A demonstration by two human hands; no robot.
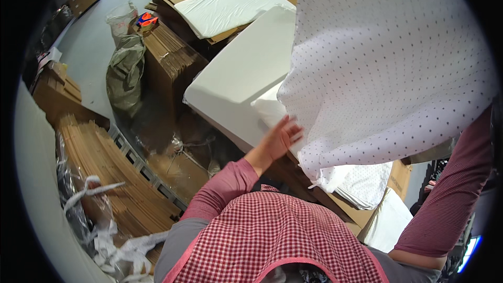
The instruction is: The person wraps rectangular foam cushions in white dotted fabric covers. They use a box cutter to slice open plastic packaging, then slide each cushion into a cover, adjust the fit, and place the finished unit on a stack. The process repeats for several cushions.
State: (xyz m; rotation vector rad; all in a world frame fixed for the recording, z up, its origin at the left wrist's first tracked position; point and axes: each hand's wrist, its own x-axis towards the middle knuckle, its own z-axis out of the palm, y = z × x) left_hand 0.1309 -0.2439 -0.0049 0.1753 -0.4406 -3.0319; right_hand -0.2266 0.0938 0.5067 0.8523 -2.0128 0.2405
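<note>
A large white cloth with small dark dots (387, 68) hangs raised across the right half of the head view. My left hand (281, 137) is beside its lower left edge, fingers apart and slightly blurred, with nothing visible in them. My right arm reaches up at the right rim; the cloth and the dark rim hide my right hand, so its grip does not show. Beyond my left hand lies a smooth white slab like a mattress (246, 57), with a small white bundle (270, 106) on it. Folded dotted cloths (369, 183) are stacked below the hanging one.
Flattened cardboard (118, 178) stands stacked at the left, with white strips (128, 251) over it. Behind are more cardboard (170, 47) bearing an orange and blue tool (146, 19), a greenish sack (126, 73) and another white slab (230, 8). A white block (387, 222) is at lower right.
</note>
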